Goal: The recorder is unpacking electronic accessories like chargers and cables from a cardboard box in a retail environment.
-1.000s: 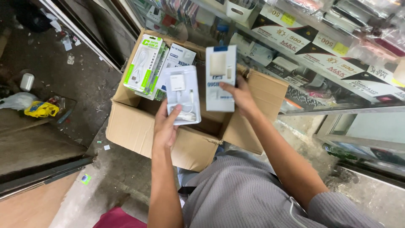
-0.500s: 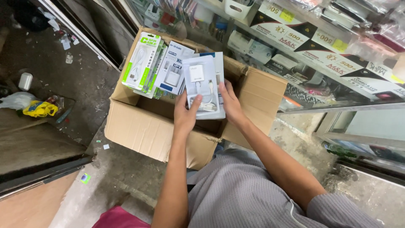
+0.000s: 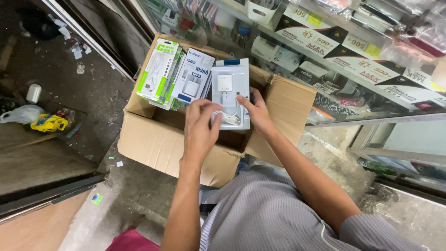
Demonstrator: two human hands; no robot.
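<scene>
Both hands are holding a white charger pack (image 3: pixel 230 93) over the open cardboard box (image 3: pixel 153 139). The left hand (image 3: pixel 200 128) is curling its fingers round the pack's lower left side. The right hand (image 3: pixel 257 111) is pinching the right edge with thumb and fingers. The pack is standing up just above the box's opening, not yet set down.

Two other packs are already leaning in the box: a green and white cable pack (image 3: pixel 155 69) and a blue and white charger pack (image 3: pixel 193 79). So it looks like the sorting is partly done.

The box is sitting on a dirty grey floor (image 3: pixel 93 93). A glass display case (image 3: pixel 353 60) full of small boxes is standing behind. A yellow bag (image 3: pixel 49 123) is lying far left.
</scene>
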